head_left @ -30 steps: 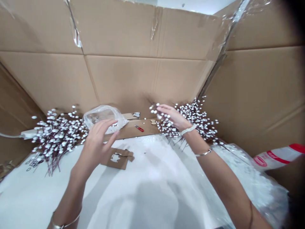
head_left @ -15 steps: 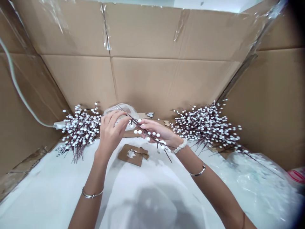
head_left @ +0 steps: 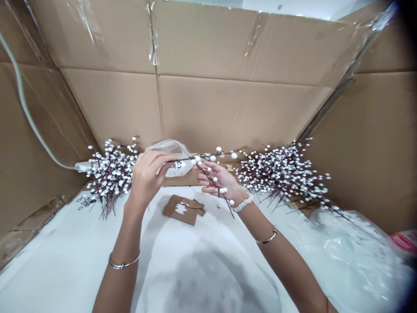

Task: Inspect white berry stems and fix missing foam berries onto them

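A thin brown berry branch [head_left: 224, 154] with white berries spans the gap between my hands, its twigs spread into a fork. My left hand [head_left: 148, 176] pinches its stem end between thumb and fingers. Just under the fork is my right hand [head_left: 220, 179], palm turned up, with fingers apart and one twig hanging across it. Below them a brown cardboard piece [head_left: 172, 213] with a torn white patch lies on the white table [head_left: 81, 269].
Bunches of white-berry branches lie at the left [head_left: 112, 171] and right [head_left: 280, 171]. Behind my hands is a clear plastic bag [head_left: 167, 145]. Small dark rings [head_left: 85, 201] are at the left; plastic sheeting [head_left: 355, 252] covers the right side. Cardboard walls [head_left: 208, 104] surround the table.
The branch's twigs have spread apart, one now pointing right and one down. My right hand's fingers have opened from the branch. My left hand has shifted slightly left.
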`<act>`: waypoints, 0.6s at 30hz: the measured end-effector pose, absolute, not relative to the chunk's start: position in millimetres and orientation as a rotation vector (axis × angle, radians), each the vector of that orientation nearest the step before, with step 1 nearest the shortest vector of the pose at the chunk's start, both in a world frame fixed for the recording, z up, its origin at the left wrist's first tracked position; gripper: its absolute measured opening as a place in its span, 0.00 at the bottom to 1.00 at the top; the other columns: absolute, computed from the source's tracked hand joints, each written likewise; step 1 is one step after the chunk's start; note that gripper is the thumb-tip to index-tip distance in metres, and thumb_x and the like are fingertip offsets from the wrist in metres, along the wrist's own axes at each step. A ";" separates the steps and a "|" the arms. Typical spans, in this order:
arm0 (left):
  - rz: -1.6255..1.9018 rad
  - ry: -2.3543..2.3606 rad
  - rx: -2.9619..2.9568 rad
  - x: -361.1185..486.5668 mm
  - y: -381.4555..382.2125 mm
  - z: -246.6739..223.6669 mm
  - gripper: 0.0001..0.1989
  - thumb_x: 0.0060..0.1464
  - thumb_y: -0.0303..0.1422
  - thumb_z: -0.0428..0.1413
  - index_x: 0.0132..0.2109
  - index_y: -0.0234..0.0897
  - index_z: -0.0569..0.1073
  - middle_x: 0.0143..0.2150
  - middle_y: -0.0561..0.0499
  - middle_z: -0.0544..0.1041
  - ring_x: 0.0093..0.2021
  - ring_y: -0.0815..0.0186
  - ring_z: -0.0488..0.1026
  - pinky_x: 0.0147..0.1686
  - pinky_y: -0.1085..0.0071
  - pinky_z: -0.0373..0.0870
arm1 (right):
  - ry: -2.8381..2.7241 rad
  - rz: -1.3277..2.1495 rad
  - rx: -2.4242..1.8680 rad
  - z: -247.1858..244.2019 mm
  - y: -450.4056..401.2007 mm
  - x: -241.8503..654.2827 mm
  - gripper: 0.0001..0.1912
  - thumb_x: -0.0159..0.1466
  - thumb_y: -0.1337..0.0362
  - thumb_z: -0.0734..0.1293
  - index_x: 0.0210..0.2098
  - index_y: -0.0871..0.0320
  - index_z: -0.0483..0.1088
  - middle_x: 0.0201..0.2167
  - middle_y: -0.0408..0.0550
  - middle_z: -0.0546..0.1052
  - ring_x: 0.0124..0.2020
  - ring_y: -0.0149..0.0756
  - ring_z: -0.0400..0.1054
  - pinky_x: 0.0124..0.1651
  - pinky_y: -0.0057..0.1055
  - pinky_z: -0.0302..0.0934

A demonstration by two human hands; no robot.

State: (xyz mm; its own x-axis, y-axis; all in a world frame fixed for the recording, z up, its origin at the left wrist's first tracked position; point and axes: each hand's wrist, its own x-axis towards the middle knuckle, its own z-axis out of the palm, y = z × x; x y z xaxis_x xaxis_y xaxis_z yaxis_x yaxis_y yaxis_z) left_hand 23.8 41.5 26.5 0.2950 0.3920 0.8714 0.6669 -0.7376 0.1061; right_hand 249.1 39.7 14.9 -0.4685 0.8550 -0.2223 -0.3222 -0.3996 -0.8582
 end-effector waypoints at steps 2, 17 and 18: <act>-1.616 -1.029 -2.252 22.8 40.5 27.8 0.07 0.61 0.33 0.55 0.43 0.41 0.77 0.40 0.49 0.80 0.41 0.64 0.74 0.43 0.65 0.68 | -1.183 1.582 -1.143 4.5 49.0 259.7 0.14 0.62 0.56 0.58 0.37 0.58 0.68 0.19 0.37 0.58 0.18 0.26 0.51 0.17 0.21 0.45; -2.879 -1.613 -1.940 15.3 48.2 34.7 0.08 0.53 0.39 0.58 0.35 0.40 0.69 0.18 0.59 0.60 0.16 0.76 0.51 0.15 0.74 0.41 | -1.579 0.303 -2.074 -94.9 70.0 338.3 0.18 0.63 0.69 0.58 0.50 0.69 0.69 0.50 0.69 0.72 0.58 0.54 0.61 0.58 0.42 0.51; -2.917 -1.650 -1.948 14.7 48.9 35.4 0.06 0.52 0.36 0.57 0.35 0.40 0.70 0.19 0.59 0.60 0.15 0.76 0.48 0.15 0.74 0.39 | -1.612 0.268 -2.071 -94.8 67.6 333.0 0.19 0.64 0.69 0.58 0.52 0.70 0.67 0.54 0.71 0.69 0.60 0.54 0.58 0.60 0.43 0.49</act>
State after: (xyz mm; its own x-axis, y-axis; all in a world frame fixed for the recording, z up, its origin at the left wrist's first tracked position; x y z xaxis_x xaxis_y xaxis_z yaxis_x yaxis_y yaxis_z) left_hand 14.7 48.9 35.4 -0.3020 0.8771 0.3734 -0.1316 -0.4263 0.8949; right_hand 333.0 67.6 -94.8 0.2800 0.9490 0.1451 0.8510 -0.1754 -0.4950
